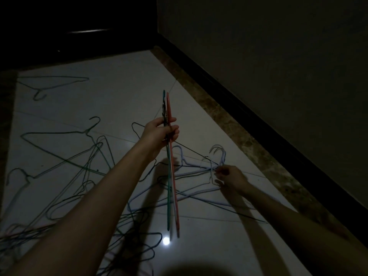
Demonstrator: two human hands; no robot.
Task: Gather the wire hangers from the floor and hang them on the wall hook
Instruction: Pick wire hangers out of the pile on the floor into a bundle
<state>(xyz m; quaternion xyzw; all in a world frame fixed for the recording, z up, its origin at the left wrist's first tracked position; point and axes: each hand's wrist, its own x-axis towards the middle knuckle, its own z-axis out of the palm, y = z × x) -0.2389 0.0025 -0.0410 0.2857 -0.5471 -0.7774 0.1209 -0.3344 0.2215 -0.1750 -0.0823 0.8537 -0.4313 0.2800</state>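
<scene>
My left hand [159, 133] grips a small bunch of wire hangers [172, 188], red and teal among them, held edge-on above the floor. My right hand [231, 177] reaches down at the right and pinches the necks of some pale lavender hangers [199, 172] lying on the tiles. Several more hangers, green and dark, lie tangled on the floor at the left [65, 156] and near the bottom [135, 226]. One green hanger [51, 82] lies apart at the far left. No wall hook is in view.
The room is dim. A white tiled floor [119, 92] with a brown border strip [229, 124] meets a dark skirting and a wall [278, 66] on the right. A dark door or cabinet [79, 26] stands at the back. A lamp reflection [166, 241] glints on the tiles.
</scene>
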